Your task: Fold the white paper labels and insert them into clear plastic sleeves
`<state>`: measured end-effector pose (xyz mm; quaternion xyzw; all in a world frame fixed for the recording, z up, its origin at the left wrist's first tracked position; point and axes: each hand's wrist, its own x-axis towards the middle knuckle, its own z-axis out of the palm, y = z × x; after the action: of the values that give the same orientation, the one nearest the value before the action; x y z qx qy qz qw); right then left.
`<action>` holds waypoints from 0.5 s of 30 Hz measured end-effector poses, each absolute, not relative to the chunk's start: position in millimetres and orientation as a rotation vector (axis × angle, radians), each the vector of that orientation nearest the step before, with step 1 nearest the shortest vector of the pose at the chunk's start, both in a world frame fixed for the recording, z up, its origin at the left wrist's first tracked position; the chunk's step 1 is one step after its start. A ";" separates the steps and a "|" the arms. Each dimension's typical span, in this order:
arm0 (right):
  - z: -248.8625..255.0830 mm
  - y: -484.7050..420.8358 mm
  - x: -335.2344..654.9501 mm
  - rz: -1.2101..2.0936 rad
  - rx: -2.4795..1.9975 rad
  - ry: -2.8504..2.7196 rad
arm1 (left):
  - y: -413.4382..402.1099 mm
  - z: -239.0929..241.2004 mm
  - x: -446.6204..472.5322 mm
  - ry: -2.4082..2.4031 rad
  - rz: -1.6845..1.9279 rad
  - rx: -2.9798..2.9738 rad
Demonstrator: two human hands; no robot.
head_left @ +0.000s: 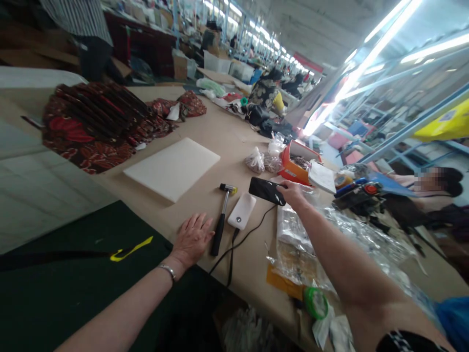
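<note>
My right hand grips the right end of a black smartphone above the brown table. A cable trails near the phone's lower edge. My left hand lies flat near the table's front edge, its fingers stretched out and nothing in it. Just right of those fingers is a small hammer with a black handle and a yellow-tipped head. Between the hammer and the phone rests a white power bank with a black cable plugged in. Beyond my left hand sits a thick white board.
Patterned dark-red fabric pieces are stacked at the far left. An orange box and small plastic bags stand beyond the phone. Clear plastic packaging and a green tape roll lie at right. Other people are in the background.
</note>
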<state>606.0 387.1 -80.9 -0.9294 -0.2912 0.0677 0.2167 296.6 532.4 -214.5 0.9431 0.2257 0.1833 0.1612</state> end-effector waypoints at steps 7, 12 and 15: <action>13.9 238.4 551.0 0.168 -2.249 -0.838 | 478.3 -119.5 301.6 0.649 0.790 2.183; 54.8 123.9 482.5 0.249 -2.013 -0.796 | 345.7 -20.1 309.9 0.240 0.516 1.730; 56.0 47.1 457.5 0.248 -1.906 -0.560 | 291.7 -3.2 313.1 0.185 0.466 1.710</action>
<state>457.5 47.1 56.0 -0.8017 -0.2356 0.1044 0.5393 313.1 291.7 -3.2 0.7463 0.0807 0.2033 0.6286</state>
